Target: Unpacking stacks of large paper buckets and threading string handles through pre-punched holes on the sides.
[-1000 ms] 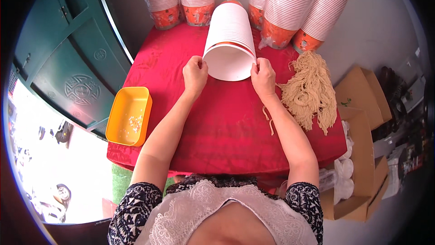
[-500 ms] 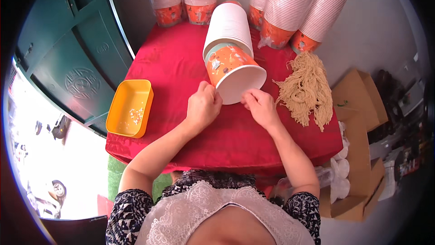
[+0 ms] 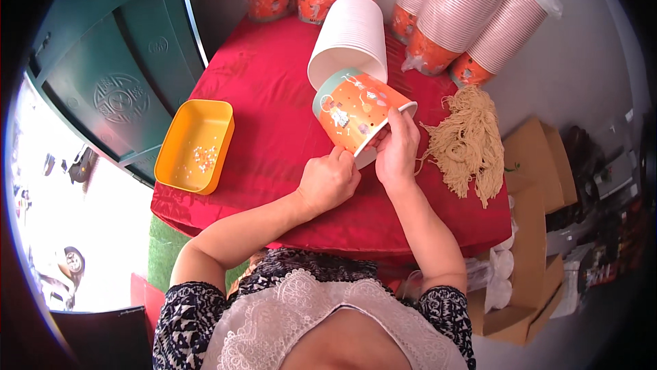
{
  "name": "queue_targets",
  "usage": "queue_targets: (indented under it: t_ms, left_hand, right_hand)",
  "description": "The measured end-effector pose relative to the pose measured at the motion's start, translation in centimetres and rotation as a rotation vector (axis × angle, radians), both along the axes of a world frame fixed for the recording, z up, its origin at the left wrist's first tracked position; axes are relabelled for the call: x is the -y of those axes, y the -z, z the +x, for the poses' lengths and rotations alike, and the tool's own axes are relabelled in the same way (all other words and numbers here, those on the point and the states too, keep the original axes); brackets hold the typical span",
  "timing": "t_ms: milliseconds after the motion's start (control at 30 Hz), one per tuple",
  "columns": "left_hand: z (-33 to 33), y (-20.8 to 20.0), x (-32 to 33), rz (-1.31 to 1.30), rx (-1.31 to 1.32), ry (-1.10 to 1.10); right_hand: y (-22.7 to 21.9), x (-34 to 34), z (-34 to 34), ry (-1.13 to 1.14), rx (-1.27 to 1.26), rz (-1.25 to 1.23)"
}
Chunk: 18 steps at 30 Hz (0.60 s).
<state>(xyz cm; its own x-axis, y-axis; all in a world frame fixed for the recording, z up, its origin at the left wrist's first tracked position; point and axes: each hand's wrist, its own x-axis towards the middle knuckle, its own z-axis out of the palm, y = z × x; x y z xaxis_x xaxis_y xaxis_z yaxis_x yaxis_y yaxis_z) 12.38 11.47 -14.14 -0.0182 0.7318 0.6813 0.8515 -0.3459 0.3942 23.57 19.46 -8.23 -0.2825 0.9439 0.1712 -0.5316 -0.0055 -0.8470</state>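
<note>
Nested stack of white cups (image 3: pixel 348 31), lying on its side on a red-clothed table (image 3: pixel 267 106), mouth toward the wearer, long axis running away; landmark for this entry. Item: one orange cup (image 3: pixel 359 106), green band at base, on the wearer's side of the stack, set aslant, its axis running from the base at the stack's mouth to a white rim turned near and right. Whether base and stack touch is hard to make out, the one overlapping the other. Left hand (image 3: pixel 330 182): closed, fingertips pinching the rim's near end; the farther hand from the stack. Right hand (image 3: pixel 398 149): gripping the rim's right side, some fingers curled under it; the nearer hand to the stack's mouth. Left and nearer than the stack: yellow tub (image 3: pixel 198 122), with small pale bits on its floor. Right and nearer: bundle of tan strands (image 3: pixel 467 144). Beyond, left: plastic-wrapped cup stacks (image 3: pixel 318 4). To its right: further wrapped stacks (image 3: pixel 455 10), leaning.
</note>
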Motion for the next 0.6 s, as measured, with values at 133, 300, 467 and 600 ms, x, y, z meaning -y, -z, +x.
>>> queue_targets:
  t_ms: [133, 300, 467, 600]
  left_hand:
    - [-0.4, 0.0, 0.1, -0.017, -0.023, -0.011]
    - [-0.8, -0.7, 0.3, -0.065, -0.034, -0.025]
    - [-0.7, -1.1, 0.8, -0.006, 0.0, -0.014]
    - [-0.7, -1.1, 1.3, -0.062, -0.062, -0.03]
  right_hand:
    - [0.3, -0.4, 0.0, 0.048, 0.061, 0.091]
    - [0.4, -0.5, 0.1, -0.003, 0.063, 0.117]
    - [-0.2, -1.5, 0.5, -0.122, -0.061, -0.078]
    - [0.0, -1.3, -0.3, -0.028, -0.161, -0.112]
